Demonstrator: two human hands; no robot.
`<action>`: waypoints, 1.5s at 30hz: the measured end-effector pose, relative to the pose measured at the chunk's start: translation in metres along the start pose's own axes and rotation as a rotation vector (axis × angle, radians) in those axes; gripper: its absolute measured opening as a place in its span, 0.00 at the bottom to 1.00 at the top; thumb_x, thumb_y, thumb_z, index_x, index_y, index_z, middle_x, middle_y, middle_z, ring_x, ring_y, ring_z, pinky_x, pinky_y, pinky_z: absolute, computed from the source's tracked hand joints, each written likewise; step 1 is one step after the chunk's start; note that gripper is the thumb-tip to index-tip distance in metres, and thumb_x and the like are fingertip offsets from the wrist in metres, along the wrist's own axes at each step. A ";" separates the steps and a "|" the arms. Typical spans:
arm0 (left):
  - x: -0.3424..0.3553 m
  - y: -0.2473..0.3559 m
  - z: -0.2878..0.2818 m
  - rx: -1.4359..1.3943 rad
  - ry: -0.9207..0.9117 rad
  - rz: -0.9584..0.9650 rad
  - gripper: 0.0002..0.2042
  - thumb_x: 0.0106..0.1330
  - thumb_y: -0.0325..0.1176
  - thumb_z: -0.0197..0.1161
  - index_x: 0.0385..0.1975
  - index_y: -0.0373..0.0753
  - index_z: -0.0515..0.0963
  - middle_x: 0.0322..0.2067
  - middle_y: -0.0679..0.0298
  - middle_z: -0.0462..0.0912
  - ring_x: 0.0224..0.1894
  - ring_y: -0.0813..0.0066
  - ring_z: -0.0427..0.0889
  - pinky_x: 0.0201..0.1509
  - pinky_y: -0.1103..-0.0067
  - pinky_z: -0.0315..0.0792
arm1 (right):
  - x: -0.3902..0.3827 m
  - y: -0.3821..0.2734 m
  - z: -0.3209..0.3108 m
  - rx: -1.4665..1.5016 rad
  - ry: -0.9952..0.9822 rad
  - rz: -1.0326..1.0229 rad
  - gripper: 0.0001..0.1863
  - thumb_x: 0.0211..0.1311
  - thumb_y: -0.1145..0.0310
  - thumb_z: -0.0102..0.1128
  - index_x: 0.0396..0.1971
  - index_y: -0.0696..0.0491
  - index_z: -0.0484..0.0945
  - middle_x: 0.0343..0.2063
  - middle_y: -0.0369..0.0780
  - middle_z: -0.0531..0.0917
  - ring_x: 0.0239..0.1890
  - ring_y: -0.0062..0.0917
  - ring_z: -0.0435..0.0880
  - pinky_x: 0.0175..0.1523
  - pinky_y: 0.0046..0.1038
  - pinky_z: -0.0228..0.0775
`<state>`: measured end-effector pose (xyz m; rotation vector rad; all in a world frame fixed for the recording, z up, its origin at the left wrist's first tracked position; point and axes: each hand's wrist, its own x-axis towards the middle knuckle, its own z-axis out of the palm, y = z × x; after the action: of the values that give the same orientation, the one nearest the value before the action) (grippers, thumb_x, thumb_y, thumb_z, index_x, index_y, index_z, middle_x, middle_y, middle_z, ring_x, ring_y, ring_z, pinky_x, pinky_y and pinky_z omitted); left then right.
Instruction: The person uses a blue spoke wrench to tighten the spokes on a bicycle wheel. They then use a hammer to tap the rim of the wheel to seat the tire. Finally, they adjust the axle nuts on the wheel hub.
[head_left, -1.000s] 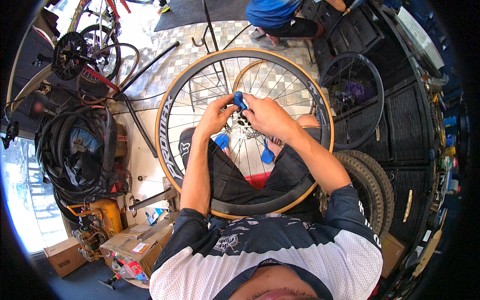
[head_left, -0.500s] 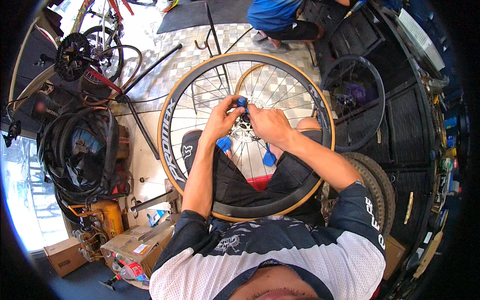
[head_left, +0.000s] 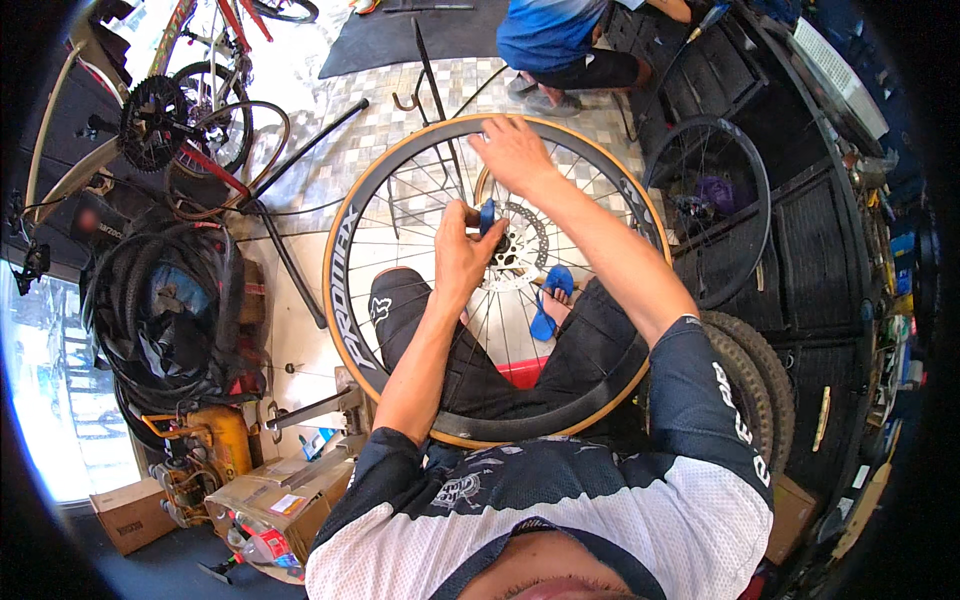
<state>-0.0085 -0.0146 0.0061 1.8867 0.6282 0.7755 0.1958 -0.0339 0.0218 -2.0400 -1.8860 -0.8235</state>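
Note:
A bicycle wheel (head_left: 400, 150) with a deep black rim and tan tyre lies across my lap in black shorts. My left hand (head_left: 462, 245) grips a small blue object (head_left: 487, 214) at the hub, beside the silver brake disc (head_left: 530, 243); the object is partly hidden by my fingers and too small to identify. My right hand (head_left: 515, 155) is at the wheel's top, fingers curled over the rim. Below the spokes, a blue sandal (head_left: 548, 310) shows on my foot.
A co-worker (head_left: 545, 35) crouches ahead beside black cabinets (head_left: 805, 250). Bicycle frames (head_left: 150, 125), a bundle of tyres (head_left: 130, 320), a yellow compressor (head_left: 215, 440) and cardboard boxes (head_left: 280, 490) stand at left. A spare wheel (head_left: 760, 210) and knobby tyres (head_left: 760, 380) lean at right.
My right hand has left the blue object at the hub and moved up to the top of the rim. My left hand stays on the object.

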 end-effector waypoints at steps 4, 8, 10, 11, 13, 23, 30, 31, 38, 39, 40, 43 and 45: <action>0.001 -0.001 -0.002 0.012 0.137 0.102 0.22 0.57 0.32 0.81 0.40 0.34 0.71 0.28 0.63 0.78 0.27 0.79 0.75 0.29 0.80 0.74 | 0.030 -0.041 -0.016 0.355 -0.163 0.455 0.14 0.66 0.64 0.59 0.48 0.53 0.81 0.48 0.48 0.84 0.48 0.47 0.86 0.51 0.50 0.78; 0.003 -0.002 -0.010 0.071 0.119 0.121 0.20 0.58 0.31 0.80 0.41 0.34 0.73 0.32 0.61 0.81 0.32 0.76 0.79 0.36 0.77 0.77 | 0.045 -0.043 -0.046 0.825 -0.451 0.446 0.22 0.69 0.55 0.58 0.52 0.56 0.81 0.43 0.53 0.87 0.51 0.53 0.85 0.57 0.49 0.77; 0.000 -0.002 -0.012 0.064 0.172 0.269 0.19 0.59 0.30 0.79 0.42 0.34 0.74 0.35 0.59 0.84 0.35 0.76 0.82 0.39 0.77 0.78 | 0.035 -0.056 -0.069 0.690 -0.369 0.381 0.23 0.69 0.47 0.58 0.50 0.50 0.85 0.38 0.50 0.88 0.51 0.48 0.86 0.56 0.49 0.77; -0.003 -0.001 -0.017 0.028 0.122 0.261 0.18 0.61 0.26 0.77 0.47 0.33 0.75 0.37 0.56 0.82 0.38 0.69 0.85 0.42 0.73 0.81 | 0.031 -0.057 -0.084 0.655 -0.360 0.361 0.23 0.69 0.46 0.58 0.50 0.48 0.86 0.37 0.50 0.88 0.51 0.47 0.86 0.55 0.49 0.77; -0.001 0.003 -0.023 -0.244 -0.065 0.119 0.19 0.63 0.24 0.75 0.51 0.33 0.76 0.40 0.59 0.83 0.41 0.72 0.85 0.45 0.75 0.82 | 0.018 -0.045 -0.115 0.581 -0.384 0.306 0.22 0.69 0.44 0.59 0.48 0.46 0.87 0.37 0.48 0.88 0.51 0.46 0.86 0.53 0.49 0.77; 0.002 -0.004 -0.031 -0.428 -0.472 -0.016 0.19 0.68 0.22 0.70 0.58 0.32 0.77 0.49 0.59 0.86 0.53 0.74 0.84 0.56 0.76 0.83 | -0.077 -0.037 -0.169 0.486 -0.628 0.303 0.13 0.70 0.56 0.61 0.43 0.48 0.87 0.30 0.47 0.88 0.36 0.46 0.88 0.43 0.48 0.77; -0.001 -0.005 -0.028 -0.284 -0.456 0.052 0.18 0.67 0.30 0.73 0.56 0.35 0.81 0.45 0.62 0.89 0.47 0.75 0.85 0.53 0.75 0.78 | -0.098 -0.047 -0.165 0.529 -0.538 0.369 0.12 0.70 0.59 0.61 0.41 0.50 0.87 0.29 0.49 0.87 0.35 0.49 0.87 0.42 0.48 0.77; -0.001 -0.006 -0.026 -0.261 -0.447 0.069 0.18 0.67 0.31 0.73 0.55 0.35 0.82 0.45 0.62 0.90 0.47 0.75 0.85 0.53 0.75 0.77 | -0.100 -0.047 -0.164 0.538 -0.529 0.375 0.12 0.70 0.59 0.62 0.41 0.50 0.87 0.29 0.49 0.87 0.35 0.49 0.87 0.42 0.48 0.76; 0.001 -0.009 -0.024 -0.205 -0.437 0.060 0.17 0.66 0.32 0.74 0.53 0.38 0.84 0.44 0.62 0.90 0.45 0.74 0.85 0.52 0.74 0.77 | -0.110 -0.048 -0.148 0.573 -0.449 0.387 0.14 0.70 0.57 0.59 0.38 0.50 0.86 0.26 0.48 0.87 0.32 0.48 0.88 0.40 0.49 0.78; 0.001 -0.009 -0.024 -0.212 -0.437 0.050 0.17 0.66 0.33 0.74 0.53 0.38 0.84 0.44 0.62 0.90 0.45 0.74 0.85 0.53 0.74 0.76 | -0.110 -0.049 -0.148 0.581 -0.434 0.384 0.14 0.70 0.56 0.59 0.38 0.50 0.86 0.26 0.48 0.87 0.31 0.48 0.88 0.40 0.49 0.78; 0.001 -0.009 -0.024 -0.219 -0.437 0.040 0.17 0.66 0.33 0.74 0.53 0.38 0.84 0.44 0.62 0.90 0.45 0.73 0.85 0.53 0.74 0.76 | -0.110 -0.049 -0.147 0.588 -0.419 0.381 0.14 0.70 0.56 0.59 0.38 0.50 0.86 0.26 0.48 0.87 0.31 0.48 0.88 0.40 0.49 0.78; 0.003 -0.010 -0.026 -0.176 -0.458 0.069 0.17 0.66 0.34 0.74 0.54 0.39 0.84 0.44 0.62 0.90 0.47 0.71 0.84 0.53 0.73 0.77 | -0.111 -0.053 -0.144 0.540 -0.434 0.391 0.14 0.70 0.56 0.60 0.38 0.50 0.86 0.26 0.47 0.87 0.31 0.48 0.88 0.40 0.49 0.79; 0.004 -0.011 -0.027 -0.149 -0.474 0.103 0.17 0.66 0.34 0.73 0.54 0.39 0.84 0.46 0.61 0.89 0.48 0.69 0.84 0.54 0.72 0.76 | -0.110 -0.057 -0.151 0.538 -0.488 0.407 0.14 0.70 0.56 0.60 0.39 0.50 0.86 0.26 0.48 0.87 0.32 0.48 0.88 0.40 0.50 0.78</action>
<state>-0.0268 0.0090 0.0058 1.8831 0.1723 0.3993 0.1043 -0.1984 0.0724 -2.2456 -1.5549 0.2822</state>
